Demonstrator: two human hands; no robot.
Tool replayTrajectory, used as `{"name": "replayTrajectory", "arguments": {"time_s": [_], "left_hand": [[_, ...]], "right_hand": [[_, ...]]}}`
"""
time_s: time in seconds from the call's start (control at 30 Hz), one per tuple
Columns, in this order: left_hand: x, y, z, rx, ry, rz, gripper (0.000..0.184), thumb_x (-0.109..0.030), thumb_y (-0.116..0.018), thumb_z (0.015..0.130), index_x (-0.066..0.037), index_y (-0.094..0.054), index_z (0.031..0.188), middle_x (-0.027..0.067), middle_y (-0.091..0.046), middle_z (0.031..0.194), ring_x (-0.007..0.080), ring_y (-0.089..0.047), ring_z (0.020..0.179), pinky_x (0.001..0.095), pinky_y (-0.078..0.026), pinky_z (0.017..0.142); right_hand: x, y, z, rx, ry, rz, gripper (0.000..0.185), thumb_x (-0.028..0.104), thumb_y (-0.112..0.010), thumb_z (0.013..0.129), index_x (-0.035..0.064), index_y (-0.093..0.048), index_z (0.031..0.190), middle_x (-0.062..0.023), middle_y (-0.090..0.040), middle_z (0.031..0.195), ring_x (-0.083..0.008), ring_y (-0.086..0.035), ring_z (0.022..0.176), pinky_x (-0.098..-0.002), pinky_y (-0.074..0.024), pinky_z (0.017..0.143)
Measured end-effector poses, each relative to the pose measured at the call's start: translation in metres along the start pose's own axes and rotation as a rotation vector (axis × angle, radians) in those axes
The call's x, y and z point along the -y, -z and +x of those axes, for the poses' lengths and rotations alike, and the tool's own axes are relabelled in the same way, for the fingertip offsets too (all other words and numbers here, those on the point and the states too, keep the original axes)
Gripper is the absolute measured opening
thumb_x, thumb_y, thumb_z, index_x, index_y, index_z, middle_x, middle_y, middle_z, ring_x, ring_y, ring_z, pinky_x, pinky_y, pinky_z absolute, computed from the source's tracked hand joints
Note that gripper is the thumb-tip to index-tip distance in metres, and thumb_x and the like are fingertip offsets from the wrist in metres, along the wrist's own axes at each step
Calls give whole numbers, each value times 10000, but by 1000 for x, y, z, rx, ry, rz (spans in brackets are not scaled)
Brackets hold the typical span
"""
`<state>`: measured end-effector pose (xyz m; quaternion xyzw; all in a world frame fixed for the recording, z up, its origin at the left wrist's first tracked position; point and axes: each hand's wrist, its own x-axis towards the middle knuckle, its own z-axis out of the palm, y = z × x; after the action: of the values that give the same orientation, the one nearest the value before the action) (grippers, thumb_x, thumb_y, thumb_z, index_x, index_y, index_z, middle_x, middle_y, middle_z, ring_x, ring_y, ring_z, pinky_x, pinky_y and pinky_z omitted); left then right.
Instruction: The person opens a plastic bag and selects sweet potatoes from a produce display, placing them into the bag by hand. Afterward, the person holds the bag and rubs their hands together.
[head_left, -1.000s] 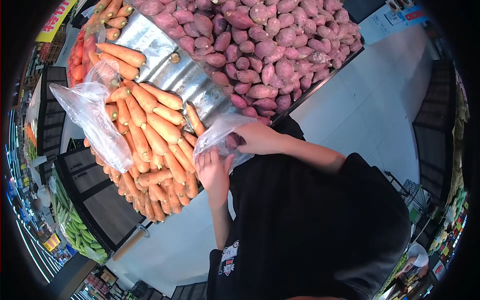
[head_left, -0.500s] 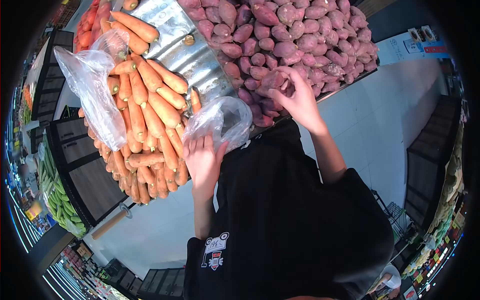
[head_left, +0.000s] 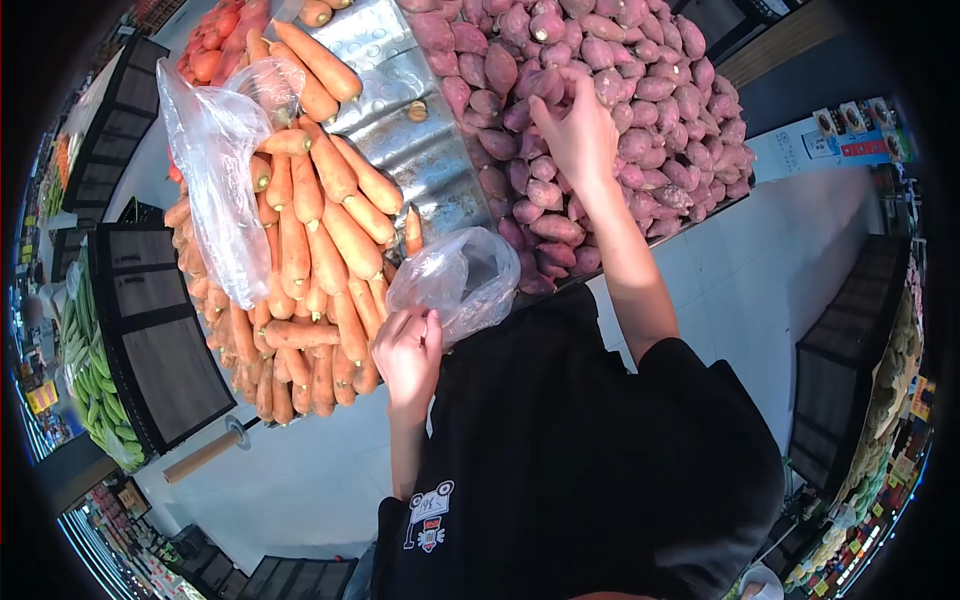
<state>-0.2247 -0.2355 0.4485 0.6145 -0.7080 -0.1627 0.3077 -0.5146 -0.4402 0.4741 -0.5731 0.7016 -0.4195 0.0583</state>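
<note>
My left hand [head_left: 408, 358] pinches the rim of a clear plastic bag [head_left: 440, 275], whose mouth gapes upward at the near edge of the display. Over the heap of purple sweet potatoes [head_left: 655, 115], my right hand [head_left: 582, 135] has its thumb and fingers closed around one sweet potato [head_left: 546, 86]. Part of that sweet potato is hidden by the fingers. Left of the bag lies a pile of carrots [head_left: 345, 245], close to my left hand.
A second clear plastic bag [head_left: 215, 190] lies over the carrots. Between the two heaps runs a ridged metal tray [head_left: 385, 90]. Red produce [head_left: 208, 55] sits at the far left. Dark crates [head_left: 165, 335] with green vegetables [head_left: 92, 380] stand further left.
My right hand has moved away from me, deeper over the sweet potatoes. My left hand stays at the bag rim. The view has shifted slightly.
</note>
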Motion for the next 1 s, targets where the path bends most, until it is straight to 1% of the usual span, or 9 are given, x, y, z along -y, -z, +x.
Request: {"name": "replayTrajectory", "arguments": {"time_s": [0.13,0.27,0.4,0.57,0.67,0.77,0.87,0.9,1.0], "left_hand": [[3,5,-2,1,37,-35,233,-93,-750,950,8,-680,752,109,-745,894,325,-698,768,429,-553,709],[6,3,0,-6,54,-64,225,-94,-752,948,6,-684,759,109,-744,893,322,-699,767,425,-556,707],[2,4,1,-9,36,-89,223,-91,-750,950,9,-682,763,111,-748,914,324,-706,776,423,-562,714],[3,8,0,-42,99,-187,211,-70,-737,956,19,-681,773,133,-762,971,333,-732,832,403,-573,730],[7,4,-1,-79,159,-340,300,-75,-731,975,26,-639,708,153,-776,1016,307,-756,882,396,-576,765],[30,-7,-6,-41,210,-675,95,-30,-685,992,2,-752,1051,204,-706,1349,304,-718,1181,404,-560,989],[-5,8,19,-180,175,-1169,613,42,-622,990,-39,-494,1584,211,-436,1671,313,-512,1482,462,-414,1223],[9,6,21,-60,54,-1171,850,-88,-581,1053,-68,-87,1745,195,-218,1781,357,-322,1612,479,-224,1326],[4,-9,37,-266,-61,-1033,776,-213,-562,1077,0,-175,1715,210,-261,1765,366,-265,1633,519,-181,1333]], "right_hand": [[12,-6,33,97,58,-105,501,381,-793,895,89,-636,1271,-165,-793,941,-425,-762,920,-528,-588,813],[30,-26,37,182,109,204,550,386,-798,889,85,-634,1319,-167,-798,1014,-403,-769,951,-507,-589,831],[49,-48,52,314,107,-32,629,448,-773,905,60,-615,1375,-188,-791,1087,-404,-763,1012,-521,-581,891],[54,-59,55,343,115,-128,633,455,-721,955,186,-549,1502,-193,-774,1135,-424,-755,1006,-540,-581,883],[54,-61,52,240,188,-139,598,485,-701,975,138,-608,1453,-170,-737,1286,-396,-740,1092,-522,-577,890],[53,-54,34,73,271,40,522,320,-730,996,139,-586,1464,-117,-714,1217,-359,-726,1021,-476,-579,875],[64,-47,-12,94,200,477,380,213,-707,1035,14,-650,1354,-108,-704,1152,-261,-700,1008,-396,-554,897],[65,-55,-38,170,79,703,370,211,-690,1053,-9,-649,1348,-114,-704,1150,-229,-699,1016,-387,-551,902],[88,-56,-132,722,-111,1141,586,282,-625,1109,-29,-464,1579,-187,-575,1543,-263,-554,1426,-393,-410,1200]]}}
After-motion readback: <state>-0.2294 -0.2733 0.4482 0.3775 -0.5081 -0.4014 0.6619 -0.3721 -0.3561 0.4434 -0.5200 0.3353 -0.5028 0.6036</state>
